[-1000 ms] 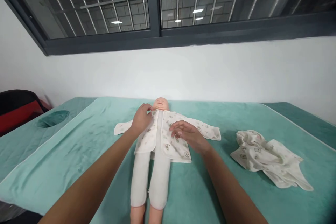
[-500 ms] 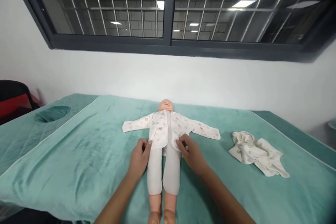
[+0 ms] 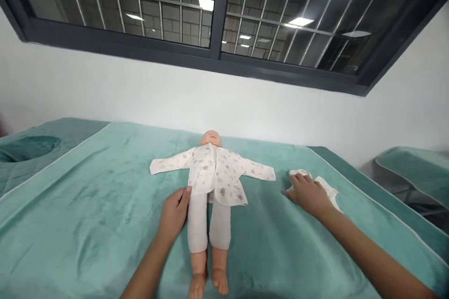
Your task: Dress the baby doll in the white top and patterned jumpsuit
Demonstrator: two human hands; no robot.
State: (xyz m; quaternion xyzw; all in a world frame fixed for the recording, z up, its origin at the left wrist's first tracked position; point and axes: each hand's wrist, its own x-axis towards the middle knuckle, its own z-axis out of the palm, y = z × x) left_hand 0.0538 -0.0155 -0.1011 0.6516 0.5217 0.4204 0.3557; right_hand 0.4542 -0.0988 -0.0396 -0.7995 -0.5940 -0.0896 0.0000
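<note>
A baby doll (image 3: 210, 138) lies on its back with arms spread, wearing a white printed baby jacket (image 3: 229, 175) and white leggings (image 3: 197, 224). My left hand (image 3: 174, 212) is at the jacket's lower left corner, thumb and fingers closed on its hem. The jacket's right flap now lies flat across the doll's hip. Over to the right, my right hand (image 3: 308, 192) rests on a crumpled white baby garment (image 3: 329, 190), its fingers curled over the cloth. The hand and forearm hide much of that garment.
A green padded bed cover (image 3: 115, 205) spreads under everything. At its left end is a face hole (image 3: 30, 148). Behind stands a white wall (image 3: 168, 96) below a dark-framed window (image 3: 217, 51). Another green-covered bed (image 3: 417, 168) is at the right.
My right hand has let go of the jacket's right flap and moved right onto the crumpled garment. My left hand stays at the jacket's hem. The view has turned and tilted slightly.
</note>
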